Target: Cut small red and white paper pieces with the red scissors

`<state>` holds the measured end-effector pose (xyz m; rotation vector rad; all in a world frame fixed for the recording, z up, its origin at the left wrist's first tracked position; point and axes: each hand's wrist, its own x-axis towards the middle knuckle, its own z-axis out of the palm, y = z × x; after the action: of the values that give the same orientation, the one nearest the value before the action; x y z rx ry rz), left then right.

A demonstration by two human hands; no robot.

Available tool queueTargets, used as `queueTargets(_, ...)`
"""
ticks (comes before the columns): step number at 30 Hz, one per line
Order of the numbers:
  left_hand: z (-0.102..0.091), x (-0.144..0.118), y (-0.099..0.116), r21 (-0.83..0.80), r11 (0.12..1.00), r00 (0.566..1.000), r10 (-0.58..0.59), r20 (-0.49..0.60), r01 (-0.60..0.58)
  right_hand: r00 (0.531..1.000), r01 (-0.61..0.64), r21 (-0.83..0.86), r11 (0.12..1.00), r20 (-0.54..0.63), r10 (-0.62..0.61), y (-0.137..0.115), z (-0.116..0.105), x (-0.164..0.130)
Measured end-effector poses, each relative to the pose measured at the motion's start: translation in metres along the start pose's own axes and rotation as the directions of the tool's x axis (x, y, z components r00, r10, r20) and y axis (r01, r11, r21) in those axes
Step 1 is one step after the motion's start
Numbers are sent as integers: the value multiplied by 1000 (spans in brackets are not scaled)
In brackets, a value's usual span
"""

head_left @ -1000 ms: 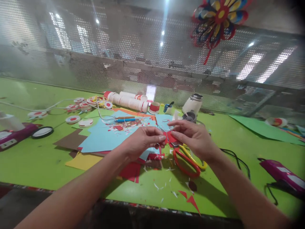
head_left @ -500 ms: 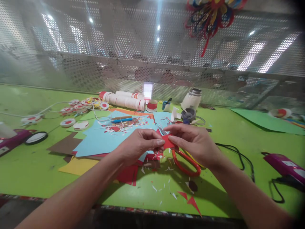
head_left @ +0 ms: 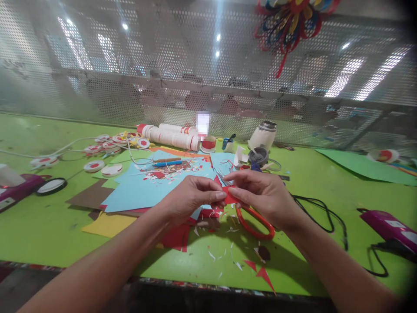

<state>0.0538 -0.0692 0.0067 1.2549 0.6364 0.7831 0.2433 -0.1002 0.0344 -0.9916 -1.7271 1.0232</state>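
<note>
I see both hands meeting above the bright green counter (head_left: 42, 230). My left hand (head_left: 190, 198) has its fingers (head_left: 219, 195) pinched shut on one edge of a small red paper piece (head_left: 230, 195), and my right hand (head_left: 265, 195) has thumb and forefinger closed on the opposite edge — the piece hangs between the two hands, just above the orange-handled scissors (head_left: 256, 221) lying on the counter. Beneath and to the left spreads a light blue paper sheet (head_left: 140, 189) littered with red and white clippings, stacked over brown, yellow and red sheets. A blue pen (head_left: 167, 163) lies on the blue sheet. Farther back lie a row of white paper cups with red bands (head_left: 172, 137) and a white jar (head_left: 263, 137). A purple glue gun (head_left: 389, 226) with a black cable sits at the right. No writing or label is legible anywhere — one spot near the cups is blurred out.
</note>
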Motion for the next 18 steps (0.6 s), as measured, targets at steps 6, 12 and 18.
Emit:
queueTargets(6, 1, 0, 1, -6, 999, 999, 33, 31, -33, 999, -51, 135, 990, 9, 50, 3, -2, 4)
queueTargets(12, 0, 0, 6, 106, 993, 998, 62, -31, -58, 997, 64, -57, 996, -27, -66, 4, -3, 2)
queueTargets(18, 2, 2, 12, 236, 971, 990, 68, -123, -38, 909, 391, -675, 625, 177, -378, 1, -1, -3)
